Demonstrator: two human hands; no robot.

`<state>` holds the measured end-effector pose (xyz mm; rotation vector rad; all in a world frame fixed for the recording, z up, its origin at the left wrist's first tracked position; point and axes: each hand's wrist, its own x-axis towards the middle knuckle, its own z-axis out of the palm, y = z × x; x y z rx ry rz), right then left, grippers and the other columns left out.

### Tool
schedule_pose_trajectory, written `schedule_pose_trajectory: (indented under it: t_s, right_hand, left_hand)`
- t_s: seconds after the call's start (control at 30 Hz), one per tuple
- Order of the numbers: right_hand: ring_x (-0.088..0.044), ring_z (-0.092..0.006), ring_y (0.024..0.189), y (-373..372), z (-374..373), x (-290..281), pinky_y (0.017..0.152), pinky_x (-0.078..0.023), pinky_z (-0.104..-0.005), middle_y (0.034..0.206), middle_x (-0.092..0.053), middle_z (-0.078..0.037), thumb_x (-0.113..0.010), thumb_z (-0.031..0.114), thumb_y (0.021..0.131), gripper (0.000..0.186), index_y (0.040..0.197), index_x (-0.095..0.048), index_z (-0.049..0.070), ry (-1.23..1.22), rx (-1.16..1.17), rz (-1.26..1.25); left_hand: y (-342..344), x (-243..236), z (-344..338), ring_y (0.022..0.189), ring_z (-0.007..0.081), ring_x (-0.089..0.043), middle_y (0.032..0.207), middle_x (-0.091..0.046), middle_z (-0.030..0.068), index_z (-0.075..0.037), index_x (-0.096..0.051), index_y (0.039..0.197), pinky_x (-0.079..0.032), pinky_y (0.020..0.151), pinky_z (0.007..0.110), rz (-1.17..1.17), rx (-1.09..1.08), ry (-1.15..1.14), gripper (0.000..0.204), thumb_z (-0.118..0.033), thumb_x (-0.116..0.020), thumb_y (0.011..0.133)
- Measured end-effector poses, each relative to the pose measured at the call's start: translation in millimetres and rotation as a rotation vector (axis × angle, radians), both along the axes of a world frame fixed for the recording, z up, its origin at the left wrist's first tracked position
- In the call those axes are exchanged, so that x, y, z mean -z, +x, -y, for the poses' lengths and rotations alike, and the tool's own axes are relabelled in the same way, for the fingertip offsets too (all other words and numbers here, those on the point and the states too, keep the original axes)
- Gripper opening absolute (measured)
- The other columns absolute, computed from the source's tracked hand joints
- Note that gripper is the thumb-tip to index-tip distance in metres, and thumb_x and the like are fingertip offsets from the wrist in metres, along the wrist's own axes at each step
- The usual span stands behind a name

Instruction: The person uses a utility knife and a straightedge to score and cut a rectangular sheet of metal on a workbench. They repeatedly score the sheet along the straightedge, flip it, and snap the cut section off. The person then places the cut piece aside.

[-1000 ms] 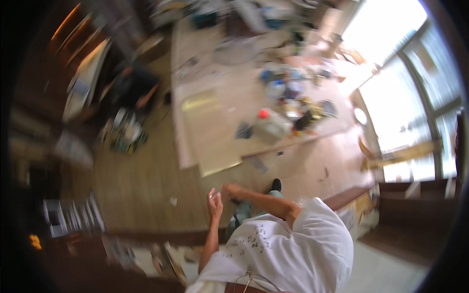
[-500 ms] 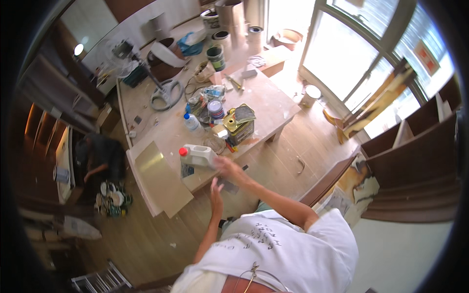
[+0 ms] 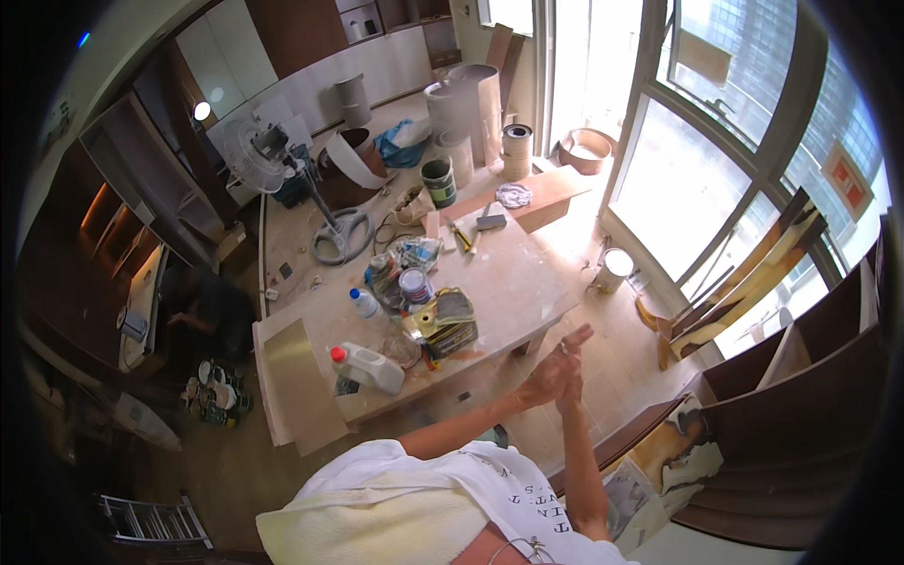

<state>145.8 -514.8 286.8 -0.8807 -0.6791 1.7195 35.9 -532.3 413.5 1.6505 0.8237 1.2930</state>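
Beyond the table's near right corner, my left hand [image 3: 540, 384] and my right hand [image 3: 571, 373] lie against each other above the floor. Their stretched fingers point away from me, and no object shows between them. The contact between the palms is hidden. Nearest on the worktable [image 3: 513, 311] lies a whitish plastic jug [image 3: 370, 368] with a red cap, out of reach of both hands. Behind it stand a square yellow metal can [image 3: 443, 325], a round paint tin [image 3: 414, 285] and a clear bottle [image 3: 363, 303] with a blue cap.
A fan [image 3: 264, 155] stands at the back left. Buckets, including a dark green one [image 3: 438, 184], crowd the far side. A white pail [image 3: 615, 270] sits by the window. At left, a person [image 3: 212, 311] crouches near several cans [image 3: 217, 391]. A ladder [image 3: 155, 520] lies lower left.
Both hands have swung right, away from the jug, and come together. The jug is now fully in sight on the table. My view has shifted, showing more of the far room.
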Motion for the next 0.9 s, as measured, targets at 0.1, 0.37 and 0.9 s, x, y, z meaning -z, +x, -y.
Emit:
schedule_pose_trajectory:
  t_s: [0.1, 0.37, 0.9]
  right_hand:
    - [-0.037, -0.0345, 0.145, 36.5, -35.3, -16.4, 0.121, -0.023, -0.0501, 0.160, -0.033, -0.020, -0.038, 0.061, 0.103, 0.078, 0.156, -0.030, 0.004, -0.136, 0.086, -0.413]
    - [-0.050, -0.0320, 0.133, 182.5, -165.2, -55.5, 0.114, -0.038, -0.0530, 0.145, -0.051, -0.013, -0.039, 0.057, 0.104, 0.063, 0.149, -0.042, 0.013, -0.115, 0.324, -0.449]
    - [-0.064, -0.0297, 0.114, 198.4, -345.3, 70.8, 0.096, -0.051, -0.0411, 0.135, -0.058, -0.015, -0.056, 0.042, 0.103, 0.059, 0.149, -0.041, 0.009, -0.221, -0.389, 0.402]
  left_hand:
    - [26.3, 32.8, -42.2, 0.152, 0.0290, -0.029, 0.161, -0.037, 0.0114, -0.012, -0.044, 0.152, -0.009, 0.124, 0.052, -0.343, 0.063, 0.359, 0.054, -0.033, -0.046, 0.103]
    - [29.4, 156.3, -205.3, 0.147, 0.0327, -0.037, 0.159, -0.038, 0.0163, -0.010, -0.035, 0.155, -0.021, 0.122, 0.056, -0.917, 0.129, -0.201, 0.066, -0.043, -0.054, 0.101]
    - [63.7, 139.8, -235.6, 0.114, 0.0416, -0.063, 0.130, -0.064, 0.0214, -0.013, -0.052, 0.145, -0.052, 0.096, 0.051, -0.787, -0.175, -0.546, 0.061, -0.050, -0.058, 0.097]
